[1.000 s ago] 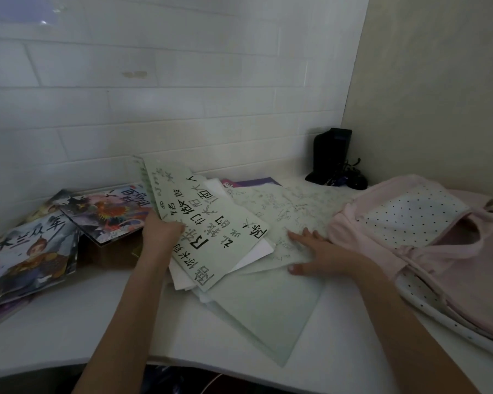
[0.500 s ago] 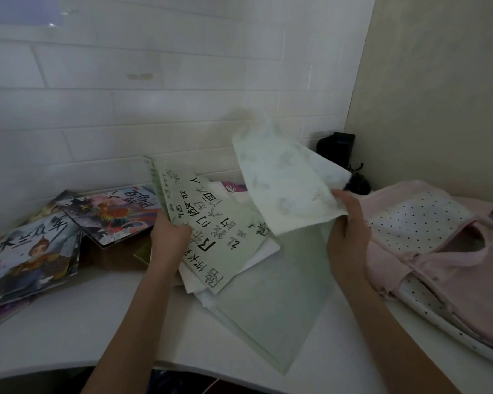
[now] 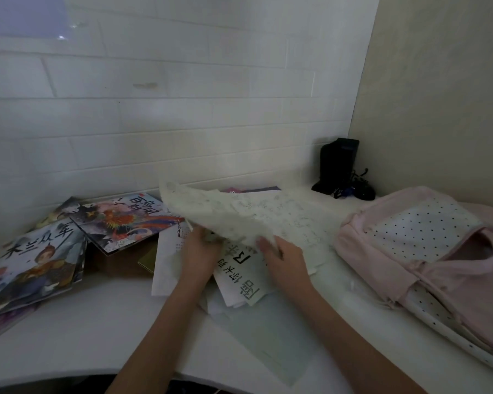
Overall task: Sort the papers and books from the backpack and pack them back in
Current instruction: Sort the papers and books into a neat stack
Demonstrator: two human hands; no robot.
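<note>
A pale green sheet (image 3: 211,214) is raised over the loose pile of papers (image 3: 239,282) in the middle of the white table (image 3: 69,331). My left hand (image 3: 198,251) holds this sheet's lower edge from below. My right hand (image 3: 282,258) grips the same edge a little to the right. Under the hands lies a white sheet with large black characters (image 3: 239,280). Several picture books (image 3: 37,260) lie at the left, one with a colourful bird cover (image 3: 125,220). The pink backpack (image 3: 427,251) lies open at the right.
A black device with cables (image 3: 339,169) stands in the back right corner. White tiled wall runs behind the table, a beige wall at the right. The table's front edge curves just below my forearms. A large pale sheet (image 3: 271,339) overhangs that edge.
My right hand picked the pale green sheet up from the pile, lifted it, then swung it left and down. My left hand has let go of the lettered sheet and taken the green sheet's edge.
</note>
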